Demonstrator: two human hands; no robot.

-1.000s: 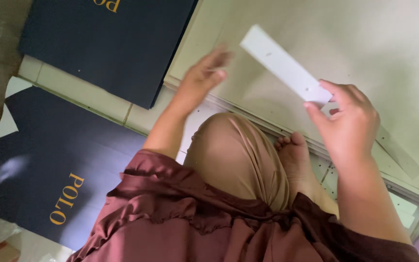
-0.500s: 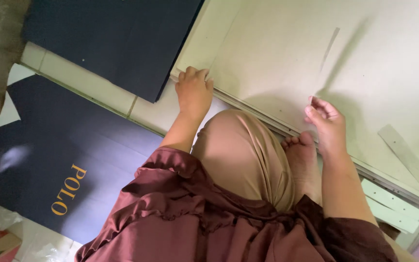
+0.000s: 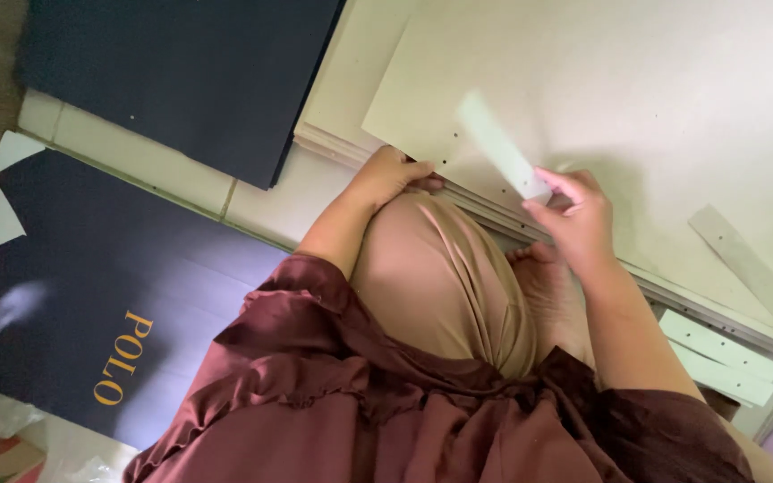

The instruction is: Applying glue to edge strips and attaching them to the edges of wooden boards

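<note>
Your right hand (image 3: pixel 574 219) pinches one end of a pale cardboard strip (image 3: pixel 501 146) between thumb and fingertips, the fingers closed just enough to grip it, so the rest of the strip angles up and to the left over the large beige board (image 3: pixel 637 98); it looks blurred, so I cannot tell whether its free end touches the board. Your left hand (image 3: pixel 388 174) is curled, fingers bent and closed on nothing, pressing down at the near edge of the same board, which seems to keep the top sheet steady on the stack of boards (image 3: pixel 333 134) under it. Small holes dot the board close to the strip. Farther right, another strip (image 3: pixel 743 259) lies flat on the board, well apart from your hand, and more white strips (image 3: pixel 717 344) are piled on the floor (image 3: pixel 270 201) near your bent knee. To the left, two dark navy sheets (image 3: pixel 181 80) lie flat on the floor, out of the way.
</note>
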